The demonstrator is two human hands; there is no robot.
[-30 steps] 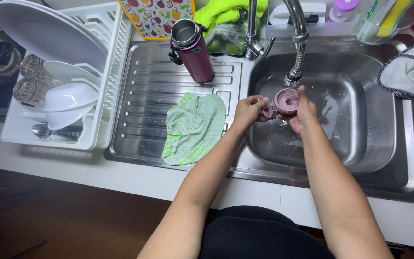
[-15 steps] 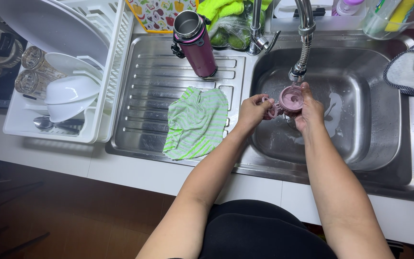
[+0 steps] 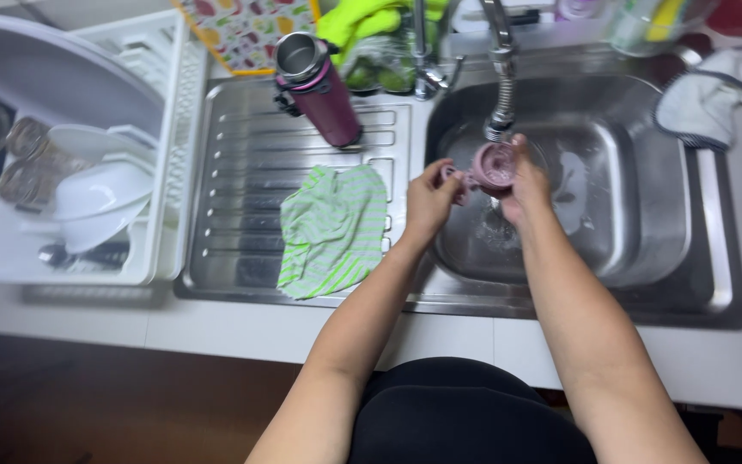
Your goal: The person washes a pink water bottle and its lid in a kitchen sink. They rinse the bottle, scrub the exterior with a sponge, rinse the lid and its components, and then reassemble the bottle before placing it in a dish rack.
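Observation:
Both of my hands hold a pink round bottle lid (image 3: 495, 166) over the steel sink (image 3: 637, 249), directly under the faucet spout (image 3: 501, 107). My right hand (image 3: 527, 182) cups the lid from the right. My left hand (image 3: 430, 196) grips the lid's strap or loop on its left side. Water runs down past the lid into the basin. A maroon metal bottle (image 3: 315, 88) with an open mouth stands upright on the ribbed drainboard (image 3: 242, 172), apart from my hands.
A green-and-white striped cloth (image 3: 333, 228) lies on the drainboard. A white dish rack (image 3: 79, 155) with bowls, a plate and glasses is at the left. A white rag (image 3: 714, 99) hangs on the sink's right rim. Yellow-green gloves (image 3: 371, 21) rest behind the tap.
My hands and the pink lid stay under the spout with small turning movements. The view has shifted slightly, so the scene sits a little lower in the frame.

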